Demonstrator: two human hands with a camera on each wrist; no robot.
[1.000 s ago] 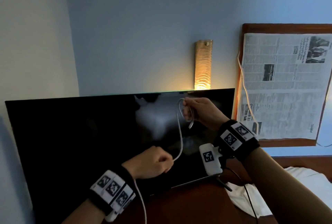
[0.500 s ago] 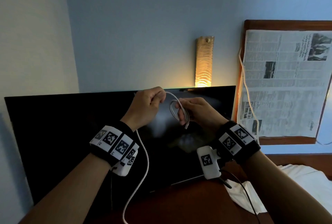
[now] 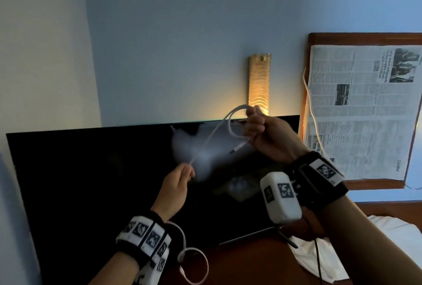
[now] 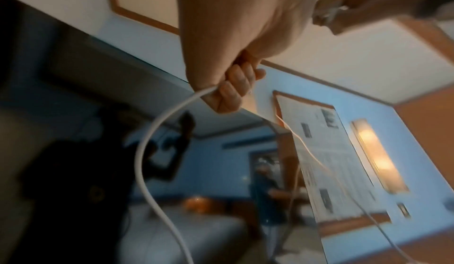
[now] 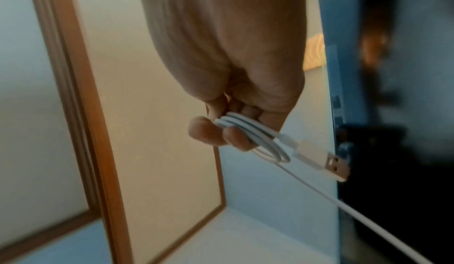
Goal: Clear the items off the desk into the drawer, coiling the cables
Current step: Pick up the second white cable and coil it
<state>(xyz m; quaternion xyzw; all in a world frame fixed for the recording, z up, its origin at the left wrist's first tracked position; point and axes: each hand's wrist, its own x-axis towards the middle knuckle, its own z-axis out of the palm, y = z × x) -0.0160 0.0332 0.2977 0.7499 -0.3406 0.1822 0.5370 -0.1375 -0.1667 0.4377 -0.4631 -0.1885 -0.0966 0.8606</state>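
Note:
A white USB cable (image 3: 212, 138) runs between both hands in front of the dark TV screen. My right hand (image 3: 262, 134) is raised and grips a few small loops of the cable (image 5: 255, 136), with the USB plug (image 5: 326, 163) sticking out below the fingers. My left hand (image 3: 180, 177) is lower and to the left, fingers curled round the straight run of cable (image 4: 157, 128). The slack hangs below my left wrist and curls in a loop (image 3: 196, 266) over the desk. The drawer is not in view.
A black TV (image 3: 91, 182) stands on the dark wooden desk (image 3: 246, 266), its stand foot (image 3: 274, 234) near the middle. White cloth (image 3: 319, 262) lies at the right. A lit wall lamp (image 3: 259, 86) and a newspaper-covered frame (image 3: 365, 113) hang behind.
My left hand has dropped down and left from beside the right hand, drawing out a straight length of cable. My right hand rose a little, still gripping the loops.

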